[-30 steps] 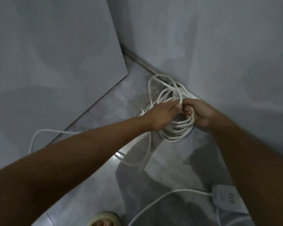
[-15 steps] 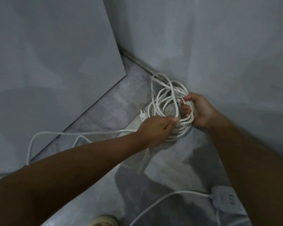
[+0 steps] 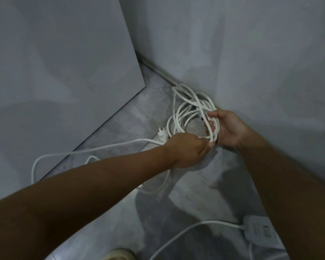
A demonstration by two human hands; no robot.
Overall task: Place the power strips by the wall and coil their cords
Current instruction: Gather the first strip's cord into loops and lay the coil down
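A white cord coil point(image 3: 189, 109) of several loops hangs in front of the grey wall near the floor corner. My right hand point(image 3: 227, 129) is closed around the coil's right side. My left hand point(image 3: 188, 152) pinches the cord at the coil's bottom edge, and the loose cord point(image 3: 101, 148) trails from it leftward across the floor in a long loop. A white plug point(image 3: 161, 134) lies on the floor just left of the coil. A white power strip point(image 3: 259, 231) lies at the lower right, partly behind my right forearm, with its own cord point(image 3: 191, 228) running left.
A grey wall point(image 3: 251, 62) stands close on the right and a flat grey panel point(image 3: 64, 72) on the left, meeting at a narrow floor corner. The floor is grey concrete point(image 3: 186, 203). A light slipper toe point(image 3: 118, 255) shows at the bottom edge.
My left hand has dropped from the top of the coil to its bottom edge, laying another turn of cord. The right hand keeps its grip, and the loose cord lies straighter across the floor.
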